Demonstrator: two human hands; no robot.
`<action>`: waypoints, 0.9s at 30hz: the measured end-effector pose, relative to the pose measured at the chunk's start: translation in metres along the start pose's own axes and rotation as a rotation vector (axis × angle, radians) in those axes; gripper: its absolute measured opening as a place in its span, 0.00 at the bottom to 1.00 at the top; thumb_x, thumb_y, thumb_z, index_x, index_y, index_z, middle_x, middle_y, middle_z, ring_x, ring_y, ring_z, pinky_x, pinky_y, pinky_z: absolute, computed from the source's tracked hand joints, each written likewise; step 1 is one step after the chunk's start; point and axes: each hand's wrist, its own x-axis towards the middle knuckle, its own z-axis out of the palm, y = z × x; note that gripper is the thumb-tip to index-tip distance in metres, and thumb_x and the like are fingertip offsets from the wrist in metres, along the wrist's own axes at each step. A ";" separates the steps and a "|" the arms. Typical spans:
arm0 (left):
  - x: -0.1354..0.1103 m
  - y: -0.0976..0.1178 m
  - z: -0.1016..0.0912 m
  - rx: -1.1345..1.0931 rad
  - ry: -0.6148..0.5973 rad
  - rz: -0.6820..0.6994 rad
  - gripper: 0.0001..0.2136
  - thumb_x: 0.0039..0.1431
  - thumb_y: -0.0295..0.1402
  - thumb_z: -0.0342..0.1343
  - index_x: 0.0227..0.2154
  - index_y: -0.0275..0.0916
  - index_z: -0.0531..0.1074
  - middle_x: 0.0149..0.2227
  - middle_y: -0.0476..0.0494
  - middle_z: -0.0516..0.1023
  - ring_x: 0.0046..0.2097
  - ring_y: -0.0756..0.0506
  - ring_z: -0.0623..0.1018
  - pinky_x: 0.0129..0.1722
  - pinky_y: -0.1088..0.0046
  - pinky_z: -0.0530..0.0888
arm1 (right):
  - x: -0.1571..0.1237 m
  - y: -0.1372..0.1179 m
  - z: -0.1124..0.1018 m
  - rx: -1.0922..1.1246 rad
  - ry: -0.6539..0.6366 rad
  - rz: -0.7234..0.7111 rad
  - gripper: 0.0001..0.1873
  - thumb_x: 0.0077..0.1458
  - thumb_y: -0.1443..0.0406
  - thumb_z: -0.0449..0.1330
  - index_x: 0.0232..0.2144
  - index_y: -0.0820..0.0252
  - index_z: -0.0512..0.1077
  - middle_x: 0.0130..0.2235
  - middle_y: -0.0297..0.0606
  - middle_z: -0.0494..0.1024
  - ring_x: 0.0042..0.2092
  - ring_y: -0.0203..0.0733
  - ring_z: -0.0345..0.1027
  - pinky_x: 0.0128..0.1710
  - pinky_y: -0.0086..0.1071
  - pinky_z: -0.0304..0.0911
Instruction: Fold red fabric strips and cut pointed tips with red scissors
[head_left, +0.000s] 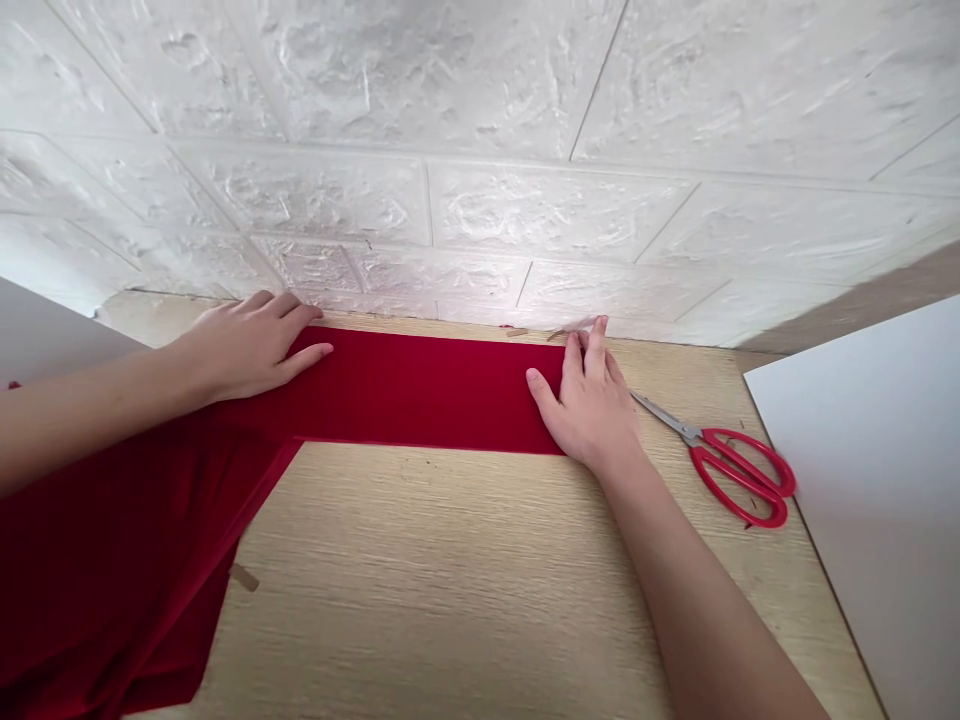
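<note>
Both the left hand [251,345] and right hand [589,400] press spread fingers flat on the red cloth [420,390] at 12 o'clock on the table [450,570]; reduced pressure risks slippage toward the scissors [660,413].

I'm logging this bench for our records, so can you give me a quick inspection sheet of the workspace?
Surface: wood-grain table.
Job's things: red fabric, a flat band along the wall, the rest spreading toward the near left.
Clutter: red-handled scissors beside the right hand; small tan scraps by the wall.
Hands: left hand and right hand both flat on the fabric.
Cables: nothing seen.
Surroundings: white brick-textured wall; white board at right; grey board at left.
</note>
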 end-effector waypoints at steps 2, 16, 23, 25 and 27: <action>-0.001 -0.003 0.000 0.017 -0.012 -0.108 0.39 0.70 0.57 0.26 0.63 0.27 0.63 0.57 0.21 0.71 0.59 0.22 0.72 0.53 0.39 0.73 | 0.000 0.000 -0.001 -0.005 -0.008 0.001 0.48 0.66 0.42 0.42 0.71 0.77 0.55 0.77 0.60 0.38 0.72 0.69 0.50 0.71 0.61 0.47; -0.015 -0.005 -0.032 -1.287 -0.314 -0.399 0.33 0.54 0.54 0.64 0.56 0.36 0.72 0.45 0.38 0.86 0.51 0.34 0.83 0.55 0.54 0.82 | -0.001 -0.002 -0.007 -0.019 -0.034 0.021 0.44 0.68 0.45 0.41 0.72 0.74 0.55 0.77 0.56 0.38 0.73 0.68 0.50 0.72 0.58 0.49; -0.023 0.018 -0.075 -1.331 -0.262 -0.460 0.32 0.40 0.44 0.72 0.50 0.37 0.75 0.40 0.42 0.86 0.50 0.29 0.83 0.52 0.52 0.83 | -0.003 -0.002 -0.006 0.135 0.031 0.004 0.41 0.69 0.46 0.41 0.70 0.70 0.59 0.77 0.57 0.43 0.73 0.64 0.50 0.71 0.58 0.50; -0.020 0.027 -0.090 -1.329 -0.249 -0.346 0.28 0.45 0.42 0.67 0.51 0.38 0.76 0.40 0.45 0.86 0.50 0.31 0.83 0.51 0.52 0.82 | -0.004 0.003 -0.012 0.267 0.128 -0.017 0.38 0.70 0.46 0.40 0.66 0.67 0.65 0.74 0.58 0.54 0.73 0.60 0.53 0.71 0.57 0.52; -0.016 0.047 -0.111 -1.321 -0.239 -0.161 0.24 0.50 0.40 0.63 0.51 0.38 0.76 0.43 0.46 0.86 0.52 0.32 0.83 0.52 0.53 0.82 | -0.003 0.014 -0.023 0.376 0.266 -0.022 0.37 0.72 0.46 0.37 0.63 0.64 0.68 0.68 0.57 0.66 0.71 0.57 0.58 0.70 0.55 0.55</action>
